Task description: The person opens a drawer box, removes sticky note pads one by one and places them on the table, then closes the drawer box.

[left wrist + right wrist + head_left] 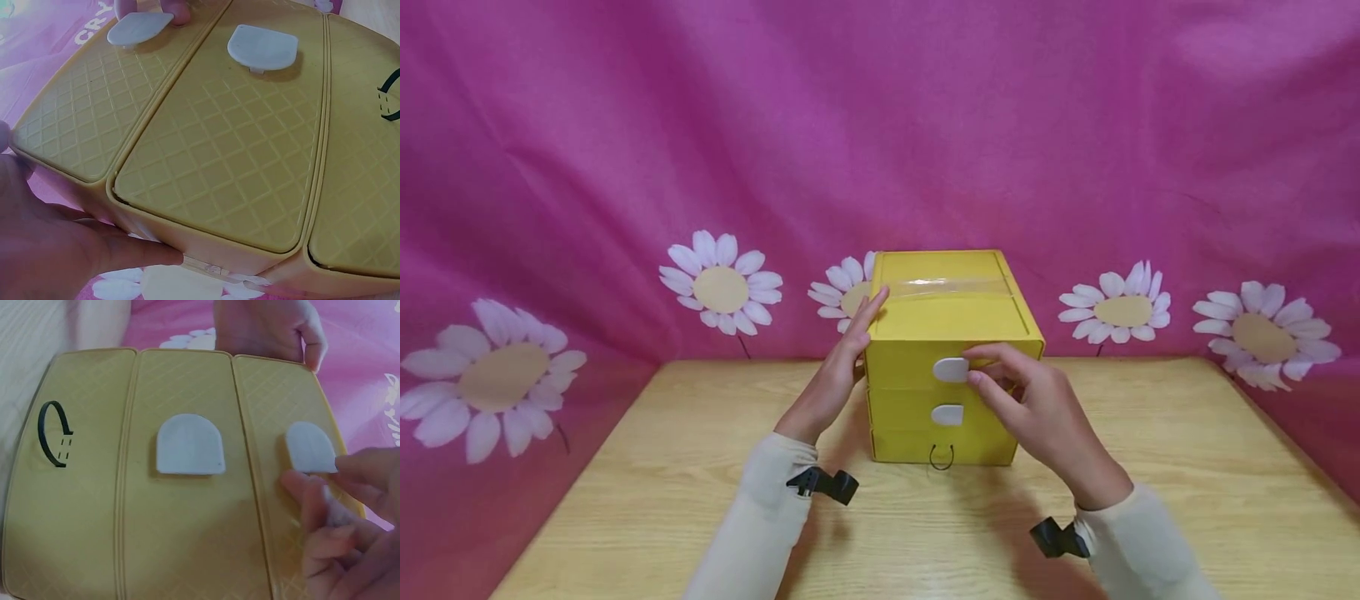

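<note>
A yellow box of three stacked drawers (pixel 895 362) stands on the table, its front towards me. My left hand (pixel 829 379) rests against its left side with fingers stretched, the fingertips at the top edge. With thumb and index finger, my right hand (pixel 1051 408) pinches the right edge of the white handle (pixel 949 369) on the top drawer. The middle drawer carries a matching white handle (pixel 190 445); on the bottom drawer is a thin black loop (pixel 42 430). All the drawers sit flush in the left wrist view, which also shows their quilted fronts.
Clear tape (pixel 940 286) runs across the box's top. The light wooden table (pixel 662 500) extends around the box. Behind hangs a pink cloth (pixel 880 125) printed with white flowers, close to the box's back.
</note>
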Tool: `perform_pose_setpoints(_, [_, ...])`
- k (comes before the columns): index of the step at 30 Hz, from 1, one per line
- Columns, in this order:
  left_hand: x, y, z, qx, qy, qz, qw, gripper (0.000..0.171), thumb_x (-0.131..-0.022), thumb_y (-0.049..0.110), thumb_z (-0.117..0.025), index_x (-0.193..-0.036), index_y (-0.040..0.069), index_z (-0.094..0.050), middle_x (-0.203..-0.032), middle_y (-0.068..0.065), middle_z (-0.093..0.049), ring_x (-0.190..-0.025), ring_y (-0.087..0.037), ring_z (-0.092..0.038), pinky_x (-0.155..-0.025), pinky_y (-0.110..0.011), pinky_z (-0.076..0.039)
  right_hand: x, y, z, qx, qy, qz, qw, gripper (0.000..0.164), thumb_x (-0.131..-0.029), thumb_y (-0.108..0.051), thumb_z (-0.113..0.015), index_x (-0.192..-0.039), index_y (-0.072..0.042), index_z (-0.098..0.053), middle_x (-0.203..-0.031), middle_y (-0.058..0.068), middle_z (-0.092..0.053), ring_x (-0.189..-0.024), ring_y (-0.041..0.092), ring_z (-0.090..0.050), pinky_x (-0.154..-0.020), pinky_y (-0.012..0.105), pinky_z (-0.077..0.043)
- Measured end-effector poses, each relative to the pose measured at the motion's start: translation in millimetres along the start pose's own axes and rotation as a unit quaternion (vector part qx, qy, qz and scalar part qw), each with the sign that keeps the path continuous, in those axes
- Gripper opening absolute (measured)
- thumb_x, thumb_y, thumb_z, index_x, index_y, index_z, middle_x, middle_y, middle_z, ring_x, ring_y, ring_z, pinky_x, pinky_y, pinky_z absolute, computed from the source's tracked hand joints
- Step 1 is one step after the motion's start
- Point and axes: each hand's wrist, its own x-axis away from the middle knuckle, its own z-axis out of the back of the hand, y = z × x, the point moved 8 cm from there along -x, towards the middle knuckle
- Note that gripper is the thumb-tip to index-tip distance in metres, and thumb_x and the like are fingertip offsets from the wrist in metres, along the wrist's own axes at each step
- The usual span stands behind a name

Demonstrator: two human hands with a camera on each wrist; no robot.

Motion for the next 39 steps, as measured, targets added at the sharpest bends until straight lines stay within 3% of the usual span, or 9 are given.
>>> perform_pose_setpoints(7, [0.4,0.8,0.1,-0.013,0.007,-0.011,0.9998,0.048,-0.103,0.039,-0.022,-0.150,0.048,-0.020,-0.160,0.015,-0.001,-0.143,0.000,0.002,-0.108,-0.064,-0.018,1.6,-0.5,-0.8,0.034,0.050,0.031,0.998,0.024,-0.088,-0.011,-0.071,-0.109,-0.021,-0.068,-0.081,-0.004,-0.071,-0.058,0.009,-0.055,-0.049,0.024,-0.044])
perform_pose_setpoints(14, [0.3,-2.0,-2.4,-0.023,0.007,-0.009,0.9997,0.048,-0.103,0.039,-0.021,-0.150,0.047,-0.019,-0.160,0.014,-0.002,-0.144,-0.003,0.002,-0.106,-0.069,-0.017,3.7,2.0,-1.5,0.045,0.078,0.029,0.995,0.022,-0.086,-0.010,-0.073,-0.104,-0.021,-0.068,-0.076,-0.006,-0.070,-0.057,0.008,-0.053,-0.048,0.022,-0.042])
perform_pose_setpoints(29, [2.8,2.4,-4.4,-0.049,0.018,-0.008,0.9986,0.046,-0.104,0.042,-0.022,-0.150,0.047,-0.020,-0.160,0.012,0.001,-0.145,-0.006,0.001,-0.105,-0.069,-0.020,-0.6,2.3,3.2,0.053,0.089,0.036,0.994,0.019,-0.086,-0.011,-0.073,-0.101,-0.020,-0.068,-0.072,-0.005,-0.068,-0.055,0.008,-0.050,-0.046,0.021,-0.039])
perform_pose_setpoints(39, [2.9,-4.9,-3.3,-0.061,0.020,-0.014,0.9978,0.044,-0.103,0.045,-0.025,-0.141,0.029,-0.040,-0.161,0.006,0.002,-0.146,-0.020,-0.003,-0.105,-0.065,-0.024,0.4,2.8,3.3,0.056,0.067,0.034,0.996,0.020,-0.085,-0.010,-0.073,-0.101,-0.020,-0.067,-0.074,-0.003,-0.069,-0.052,0.009,-0.049,-0.043,0.023,-0.036])
